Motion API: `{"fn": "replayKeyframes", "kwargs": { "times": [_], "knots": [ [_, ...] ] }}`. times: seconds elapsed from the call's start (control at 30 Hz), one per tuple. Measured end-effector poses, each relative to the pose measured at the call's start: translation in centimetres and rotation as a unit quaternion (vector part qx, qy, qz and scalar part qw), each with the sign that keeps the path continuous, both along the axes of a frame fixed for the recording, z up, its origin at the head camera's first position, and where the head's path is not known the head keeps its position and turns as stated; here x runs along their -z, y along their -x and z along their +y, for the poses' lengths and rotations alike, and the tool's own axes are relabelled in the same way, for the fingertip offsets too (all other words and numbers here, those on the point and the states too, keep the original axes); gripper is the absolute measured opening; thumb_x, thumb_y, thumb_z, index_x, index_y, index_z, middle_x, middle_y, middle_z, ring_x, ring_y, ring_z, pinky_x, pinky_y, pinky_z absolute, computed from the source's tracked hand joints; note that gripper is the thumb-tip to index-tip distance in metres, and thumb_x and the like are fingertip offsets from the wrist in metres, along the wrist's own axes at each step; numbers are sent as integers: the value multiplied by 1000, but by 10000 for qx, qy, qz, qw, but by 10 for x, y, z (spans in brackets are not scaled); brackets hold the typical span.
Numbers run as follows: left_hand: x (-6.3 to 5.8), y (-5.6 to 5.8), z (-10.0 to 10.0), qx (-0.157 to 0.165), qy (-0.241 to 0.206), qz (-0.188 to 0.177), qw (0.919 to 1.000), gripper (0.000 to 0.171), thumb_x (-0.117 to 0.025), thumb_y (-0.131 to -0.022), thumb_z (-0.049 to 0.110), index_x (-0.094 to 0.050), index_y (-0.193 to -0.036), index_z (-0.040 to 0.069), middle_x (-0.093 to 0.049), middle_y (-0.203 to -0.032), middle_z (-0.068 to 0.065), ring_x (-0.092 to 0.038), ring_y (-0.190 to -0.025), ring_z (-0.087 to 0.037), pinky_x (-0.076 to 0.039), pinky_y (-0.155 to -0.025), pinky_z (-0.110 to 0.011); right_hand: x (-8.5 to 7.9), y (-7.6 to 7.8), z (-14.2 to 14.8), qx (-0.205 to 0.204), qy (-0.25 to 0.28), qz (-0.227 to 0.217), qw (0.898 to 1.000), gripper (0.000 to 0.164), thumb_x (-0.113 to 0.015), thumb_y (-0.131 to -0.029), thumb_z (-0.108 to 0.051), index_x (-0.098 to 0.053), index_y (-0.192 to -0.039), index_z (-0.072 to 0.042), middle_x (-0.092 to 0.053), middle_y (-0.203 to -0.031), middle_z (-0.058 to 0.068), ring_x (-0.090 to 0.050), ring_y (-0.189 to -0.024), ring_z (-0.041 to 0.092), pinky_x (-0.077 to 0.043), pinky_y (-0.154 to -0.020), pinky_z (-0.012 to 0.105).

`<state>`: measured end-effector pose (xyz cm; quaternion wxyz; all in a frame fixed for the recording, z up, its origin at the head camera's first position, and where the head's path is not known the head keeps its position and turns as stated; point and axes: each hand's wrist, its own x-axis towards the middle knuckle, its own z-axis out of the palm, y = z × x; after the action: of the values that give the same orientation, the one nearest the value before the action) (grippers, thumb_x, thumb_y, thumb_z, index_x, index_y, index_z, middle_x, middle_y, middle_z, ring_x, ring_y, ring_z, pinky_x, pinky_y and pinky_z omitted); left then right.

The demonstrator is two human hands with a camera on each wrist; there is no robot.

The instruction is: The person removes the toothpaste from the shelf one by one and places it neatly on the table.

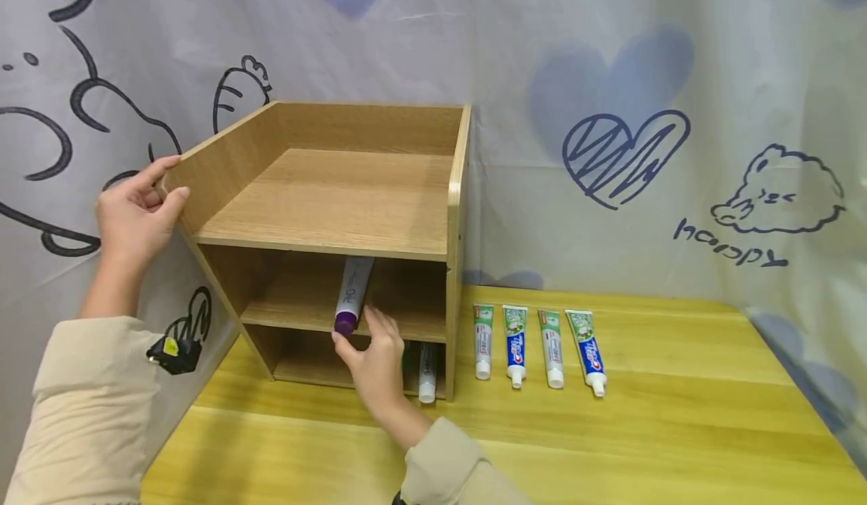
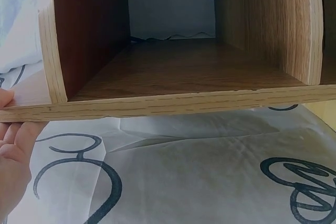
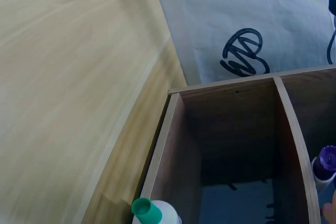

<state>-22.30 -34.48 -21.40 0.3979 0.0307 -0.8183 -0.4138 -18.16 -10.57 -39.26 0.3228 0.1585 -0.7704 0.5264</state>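
My left hand [image 1: 135, 208] grips the front edge of the left side panel of a wooden desktop shelf [image 1: 325, 245], thumb on one face and fingers on the other. In the left wrist view, fingers [image 2: 18, 145] hold that panel. A white toothpaste tube with a purple cap [image 1: 352, 290] lies on the middle shelf, cap toward the front. My right hand [image 1: 379, 362] is at its cap, thumb and fingers spread apart; in the right wrist view a fingertip [image 3: 329, 211] appears beside the purple cap [image 3: 326, 161] with a small gap. Whether they touch elsewhere is unclear.
On the bottom shelf a white-capped tube [image 1: 427, 373] stands at the right, another partly hidden by my hand. A green cap [image 3: 146, 211] shows in the right wrist view. Several toothpaste tubes [image 1: 516, 347] lie in a row on the yellow wooden table [image 1: 677, 415]. A patterned curtain [image 1: 508, 61] hangs behind.
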Motion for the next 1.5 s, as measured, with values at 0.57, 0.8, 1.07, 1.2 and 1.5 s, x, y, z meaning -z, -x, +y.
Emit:
{"fn": "replayKeyframes", "kwargs": {
  "times": [0.57,0.8,1.07,1.2,1.5],
  "knots": [
    [3,0,-1,78,-276,413,9987,36,-58,-80,0,-68,-112,15,-48,-55,30,-48,-52,17,-37,-48,1,-2,1,-25,1046,-561,-133,9928,51,-84,-62,-22,-66,-102,5,-69,-100,13,-61,-89,21,-55,-78,27],
    [4,0,-3,12,-251,432,9987,36,-58,-80,1,-69,-111,15,-49,-55,32,-48,-52,18,-37,-48,1,-1,3,-33,1223,-685,-196,9899,52,-85,-60,-23,-67,-102,3,-69,-99,12,-60,-87,19,-54,-77,25],
    [7,4,-2,104,-293,369,9988,36,-57,-81,-1,-67,-113,10,-50,-55,33,-49,-51,17,-38,-49,1,-1,4,-34,1485,-851,-309,9848,58,-86,-58,-27,-67,-104,3,-69,-100,12,-60,-89,19,-53,-81,24],
    [7,5,0,84,-322,414,9986,36,-57,-80,-1,-67,-113,10,-50,-55,33,-49,-51,18,-38,-49,1,-1,4,-34,1533,-904,-427,9831,54,-86,-60,-21,-67,-105,3,-69,-101,12,-59,-91,20,-54,-81,26],
    [8,6,0,83,-237,504,9984,34,-59,-80,0,-69,-110,13,-43,-49,26,-42,-45,15,-35,-44,-1,-1,2,-28,1207,-574,-436,9901,45,-79,-67,-3,-65,-109,6,-68,-106,16,-61,-98,25,-54,-85,30]
  ]
}}
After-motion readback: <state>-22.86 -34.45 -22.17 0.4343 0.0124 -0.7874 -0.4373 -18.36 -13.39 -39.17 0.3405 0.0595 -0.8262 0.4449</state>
